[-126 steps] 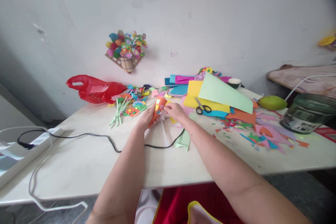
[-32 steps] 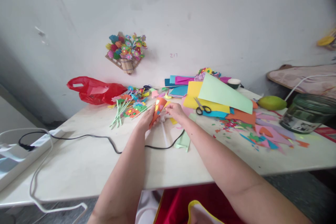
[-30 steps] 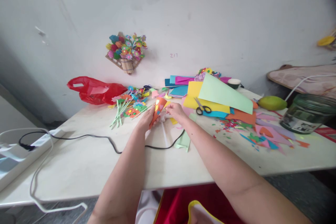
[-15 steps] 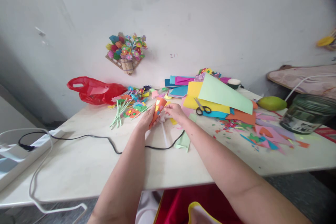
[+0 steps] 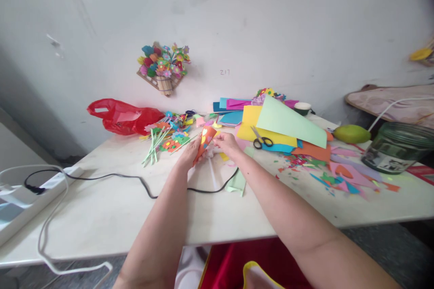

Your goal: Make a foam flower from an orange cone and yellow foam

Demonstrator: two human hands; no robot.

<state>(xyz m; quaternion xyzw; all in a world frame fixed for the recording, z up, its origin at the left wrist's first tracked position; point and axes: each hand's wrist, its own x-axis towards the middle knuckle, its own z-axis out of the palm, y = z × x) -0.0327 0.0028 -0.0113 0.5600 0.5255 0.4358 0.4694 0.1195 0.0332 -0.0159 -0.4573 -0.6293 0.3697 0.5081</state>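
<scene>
An orange rolled paper piece (image 5: 204, 142) with small heart shapes in pale and blue tones leans upright in my left hand (image 5: 191, 152), whose fingers wrap its left side. Close by on the right, my right hand (image 5: 226, 142) has its fingertips pinched at the edge of the orange piece. What the pinch holds is too small to make out; a bit of yellow shows beside it. Just left of my left hand lie green paper strips (image 5: 155, 145) and several paper flowers (image 5: 171, 144). Under my right forearm rests a pale green paper piece (image 5: 237, 184).
Scissors (image 5: 261, 139) lie on yellow paper (image 5: 248, 119) beside a light green sheet (image 5: 288, 119). Coloured scraps (image 5: 339, 180), a yellow-green fruit (image 5: 351, 133) and a glass jar (image 5: 396, 149) are to the right. A red bag (image 5: 124, 117) sits left; a black cable (image 5: 111, 174) crosses the table.
Almost nothing differs. Both hands keep their hold, with the orange piece shifted very slightly to the right.
</scene>
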